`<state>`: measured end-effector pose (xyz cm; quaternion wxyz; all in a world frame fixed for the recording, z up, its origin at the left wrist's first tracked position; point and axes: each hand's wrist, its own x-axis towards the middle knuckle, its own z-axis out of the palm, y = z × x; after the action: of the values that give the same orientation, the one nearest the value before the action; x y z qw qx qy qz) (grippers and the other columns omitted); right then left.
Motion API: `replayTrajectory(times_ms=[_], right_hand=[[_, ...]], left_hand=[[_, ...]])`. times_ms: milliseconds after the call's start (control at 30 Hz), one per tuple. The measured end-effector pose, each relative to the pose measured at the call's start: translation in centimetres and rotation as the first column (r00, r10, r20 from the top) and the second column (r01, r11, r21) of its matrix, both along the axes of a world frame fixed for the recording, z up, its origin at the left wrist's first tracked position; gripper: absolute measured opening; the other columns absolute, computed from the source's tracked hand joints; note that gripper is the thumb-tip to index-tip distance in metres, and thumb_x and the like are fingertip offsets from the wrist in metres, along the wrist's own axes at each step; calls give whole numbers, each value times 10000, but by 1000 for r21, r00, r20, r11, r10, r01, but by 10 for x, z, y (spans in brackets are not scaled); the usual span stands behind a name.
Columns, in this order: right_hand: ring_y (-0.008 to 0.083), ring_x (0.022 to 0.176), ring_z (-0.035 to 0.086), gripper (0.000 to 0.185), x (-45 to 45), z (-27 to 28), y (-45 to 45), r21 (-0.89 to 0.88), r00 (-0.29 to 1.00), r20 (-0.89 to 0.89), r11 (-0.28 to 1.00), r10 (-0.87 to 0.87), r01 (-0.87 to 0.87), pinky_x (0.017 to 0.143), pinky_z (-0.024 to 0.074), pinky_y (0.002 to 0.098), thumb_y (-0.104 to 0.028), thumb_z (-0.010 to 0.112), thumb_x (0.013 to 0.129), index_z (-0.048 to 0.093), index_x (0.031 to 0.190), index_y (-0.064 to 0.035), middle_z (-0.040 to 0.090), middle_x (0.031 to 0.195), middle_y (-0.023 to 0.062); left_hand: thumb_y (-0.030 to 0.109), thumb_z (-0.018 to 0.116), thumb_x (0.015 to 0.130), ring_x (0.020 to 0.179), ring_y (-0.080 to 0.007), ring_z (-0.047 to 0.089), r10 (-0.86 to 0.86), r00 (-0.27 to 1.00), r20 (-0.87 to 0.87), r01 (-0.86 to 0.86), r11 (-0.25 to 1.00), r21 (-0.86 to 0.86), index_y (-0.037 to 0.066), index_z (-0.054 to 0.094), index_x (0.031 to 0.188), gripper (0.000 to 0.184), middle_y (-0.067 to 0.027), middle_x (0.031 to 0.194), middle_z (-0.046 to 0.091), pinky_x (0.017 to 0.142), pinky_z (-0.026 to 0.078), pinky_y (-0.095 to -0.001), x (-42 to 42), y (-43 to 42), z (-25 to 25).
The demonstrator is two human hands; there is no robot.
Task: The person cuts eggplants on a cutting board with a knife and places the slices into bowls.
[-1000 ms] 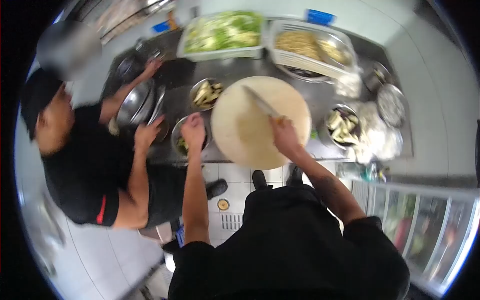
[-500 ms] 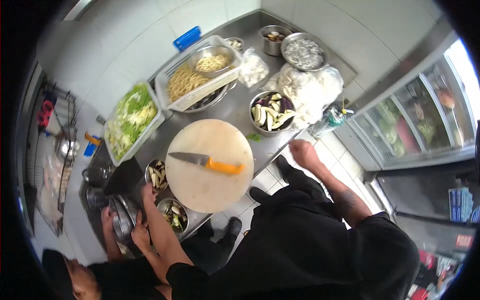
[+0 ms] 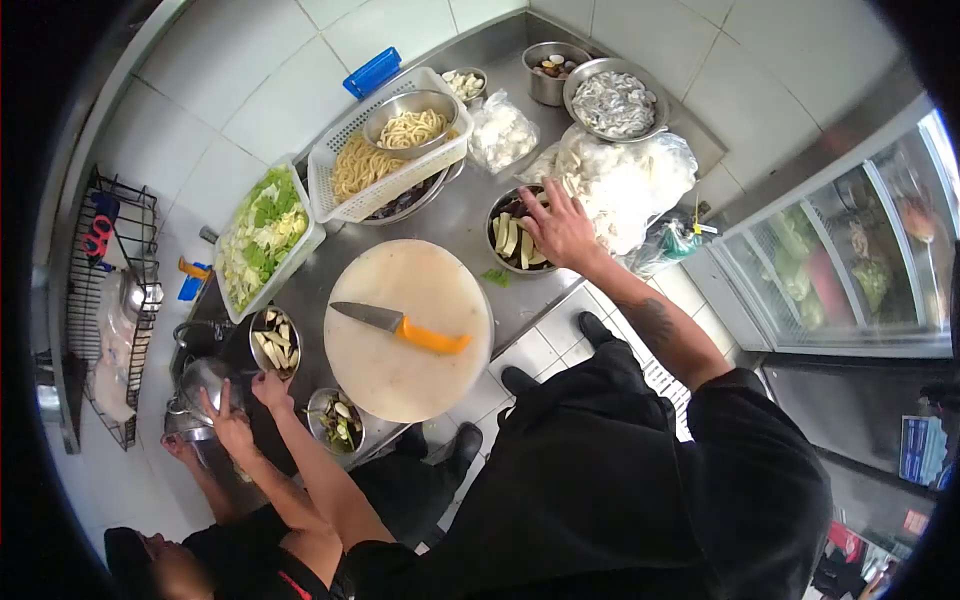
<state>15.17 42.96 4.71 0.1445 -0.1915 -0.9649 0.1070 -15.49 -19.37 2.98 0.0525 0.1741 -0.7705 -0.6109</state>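
Observation:
At the left, my left hand (image 3: 273,391) grips the near rim of a small metal bowl (image 3: 275,343) holding pale cut eggplant pieces. My right hand (image 3: 560,228), fingers spread, reaches over a larger metal bowl (image 3: 497,258) of eggplant sticks; its fingertips cover part of them, and I cannot tell whether they touch. Between my arms lies a round cutting board (image 3: 400,375), with an orange-handled knife (image 3: 430,337) resting flat on it. Another metal bowl (image 3: 336,420) with vegetable pieces stands at the board's lower left.
A co-worker's hands (image 3: 228,420) handle metal bowls (image 3: 207,385) at the sink, close to my left arm. Behind the board are a tub of lettuce (image 3: 268,235) and a white basket (image 3: 400,188) of noodles. Bagged white food (image 3: 630,190) lies beside my right hand.
My right hand has moved up and left, from beside the counter to over the eggplant bowl. My left hand and its small bowl have shifted left, toward the sink. The co-worker's hands moved too.

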Motion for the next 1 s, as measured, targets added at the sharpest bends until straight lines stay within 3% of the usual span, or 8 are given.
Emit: replayTrajectory(times_ms=[100, 367, 433, 567, 600, 667, 900, 1000], right_hand=[[377, 1524, 179, 573, -16, -23, -7, 59, 988, 150, 998, -21, 13, 1201, 151, 602, -466, 330, 1058, 352, 1566, -201, 217, 1638, 218], [400, 1519, 198, 592, -19, 13, 41, -372, 995, 6, 923, 103, -93, 1208, 172, 559, -472, 283, 1075, 438, 1517, -110, 317, 1592, 245], [435, 1420, 382, 595, -36, 37, 70, -766, 965, -234, 588, 123, -260, 1158, 306, 475, -469, 304, 1070, 557, 1391, -35, 498, 1439, 301], [486, 1251, 519, 566, -69, 30, 92, -895, 967, -215, 368, 135, -250, 1067, 402, 452, -449, 350, 1060, 623, 1234, 15, 605, 1231, 341], [490, 1218, 531, 541, -69, 44, 93, -832, 970, -109, 514, 215, -207, 1054, 404, 474, -434, 363, 1054, 629, 1197, 15, 611, 1208, 342], [513, 1179, 543, 464, -69, 40, 92, -705, 962, -27, 677, 271, -211, 1045, 397, 534, -389, 405, 1039, 620, 1174, 0, 650, 1184, 285], [467, 1026, 612, 257, -53, 2, 74, -252, 970, -184, 946, 159, -203, 930, 467, 547, -249, 522, 1009, 590, 1222, -120, 653, 1143, 203], [424, 1019, 626, 249, -55, 0, 71, -535, 958, -135, 795, 254, -286, 893, 499, 507, -178, 540, 991, 593, 1230, -132, 657, 1124, 168]], left_hand=[[6, 589, 883, 902, -264, 677, -63, 997, -46, 62, 998, -28, -50, 528, 1093, 226, -146, 1071, 608, 724, 655, -457, 47, 60, 50], [87, 637, 908, 884, -197, 659, -379, 925, 15, 376, 923, 86, 32, 614, 1132, 232, -85, 1041, 615, 671, 635, -357, 161, 312, 70], [53, 622, 889, 855, -198, 666, -448, 891, 72, 450, 893, -18, 24, 618, 1074, 187, -84, 962, 636, 650, 637, -376, 181, 377, 56], [51, 619, 877, 766, -277, 687, -472, 879, 64, 464, 879, 112, 22, 618, 1061, 187, -131, 981, 661, 620, 612, -411, 220, 479, 41], [51, 619, 877, 766, -277, 687, -463, 884, 67, 455, 884, 109, 22, 618, 1061, 187, -131, 981, 661, 620, 612, -411, 221, 493, 41], [154, 566, 920, 866, -423, 671, -433, 889, 151, 450, 759, -471, 4, 593, 1092, 229, -235, 1042, 659, 766, 554, -520, 226, 513, 40], [387, 328, 1070, 1095, -527, 548, -208, 978, 18, 187, 831, -523, -14, 558, 1183, 477, -322, 1134, 617, 958, 416, -576, 232, 542, 5], [397, 298, 1091, 1039, -517, 575, -194, 980, 40, 195, 906, -377, -16, 559, 1159, 493, -310, 1093, 630, 904, 439, -551, 242, 534, -4]])
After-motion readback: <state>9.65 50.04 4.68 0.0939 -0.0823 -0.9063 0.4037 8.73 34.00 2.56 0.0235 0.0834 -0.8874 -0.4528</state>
